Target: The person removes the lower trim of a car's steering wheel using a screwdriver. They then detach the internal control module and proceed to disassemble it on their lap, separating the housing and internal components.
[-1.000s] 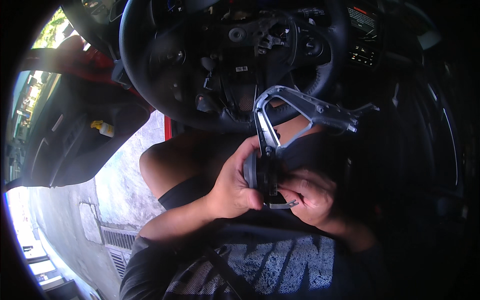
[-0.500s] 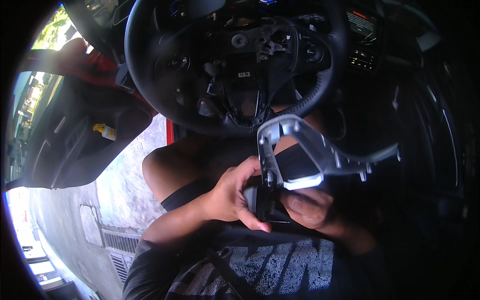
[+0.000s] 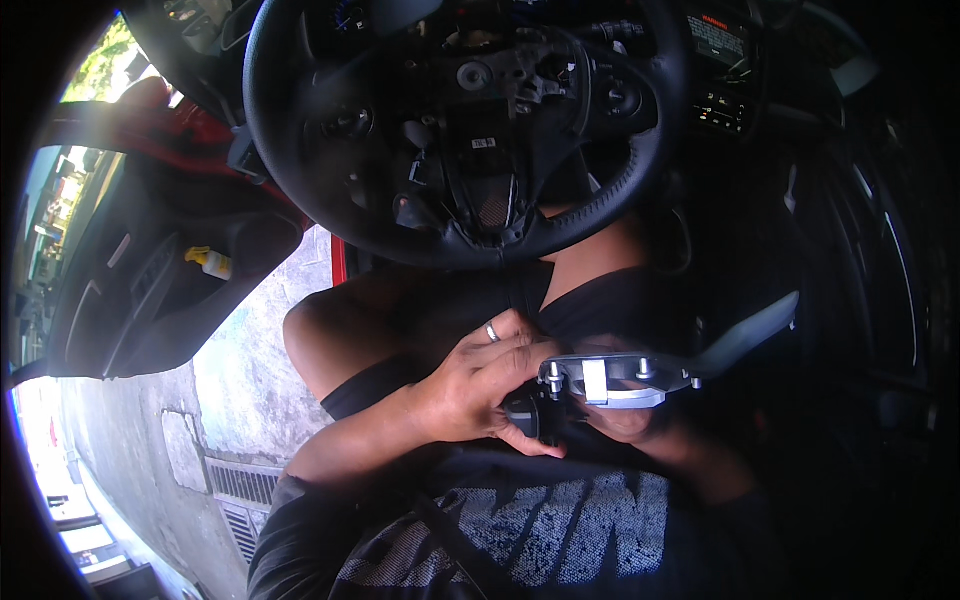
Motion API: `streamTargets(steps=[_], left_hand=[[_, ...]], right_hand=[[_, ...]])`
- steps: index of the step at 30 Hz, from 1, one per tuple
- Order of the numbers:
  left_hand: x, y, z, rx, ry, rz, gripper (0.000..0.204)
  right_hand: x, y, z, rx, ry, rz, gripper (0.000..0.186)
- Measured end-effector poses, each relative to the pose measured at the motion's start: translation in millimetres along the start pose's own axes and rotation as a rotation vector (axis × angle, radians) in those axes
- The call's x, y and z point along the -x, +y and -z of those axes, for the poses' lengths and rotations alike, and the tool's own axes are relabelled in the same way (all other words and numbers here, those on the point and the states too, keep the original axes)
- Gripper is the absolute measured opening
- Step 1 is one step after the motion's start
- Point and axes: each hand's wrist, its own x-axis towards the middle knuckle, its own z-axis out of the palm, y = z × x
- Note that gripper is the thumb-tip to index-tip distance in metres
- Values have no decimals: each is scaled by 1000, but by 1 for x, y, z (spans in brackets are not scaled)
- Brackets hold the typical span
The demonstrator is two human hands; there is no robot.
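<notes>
My left hand [image 3: 480, 385], with a ring on one finger, is closed around a black plastic part [image 3: 523, 418] low over my lap. Joined to or resting against it is a black and silver trim frame [image 3: 625, 395], now tipped nearly edge-on, with small posts and a long pale arm reaching up to the right. My right hand [image 3: 625, 425] is behind and under the trim, mostly hidden by it, so its exact grip is unclear; it appears to be holding the same assembly.
The steering wheel [image 3: 270, 150], its center cover off, is above my lap, with a lit screen [image 3: 718, 40] to its right. The open door [image 3: 140, 260] at left holds a yellow-and-white bottle [image 3: 212, 263]. Outside are concrete [image 3: 210, 420] and a drain grate [image 3: 240, 480].
The trim frame has swung down from standing up near the wheel to lying nearly flat over my right hand. My left hand has rolled over, showing more of its back.
</notes>
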Motion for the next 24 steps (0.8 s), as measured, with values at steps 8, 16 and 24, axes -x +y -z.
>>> streamTargets(steps=[8, 16, 24], left_hand=[[10, 4, 13, -83, -220, 241, 105], [59, 31, 67, 122, 423, 568, 145], [13, 44, 5, -148, 372, 918, 131]], right_hand=[[-6, 0, 29, 340, -55, 155, 25], [72, 32, 262, 924, 251, -561, 13], [139, 94, 317, 550, 314, -981, 16]])
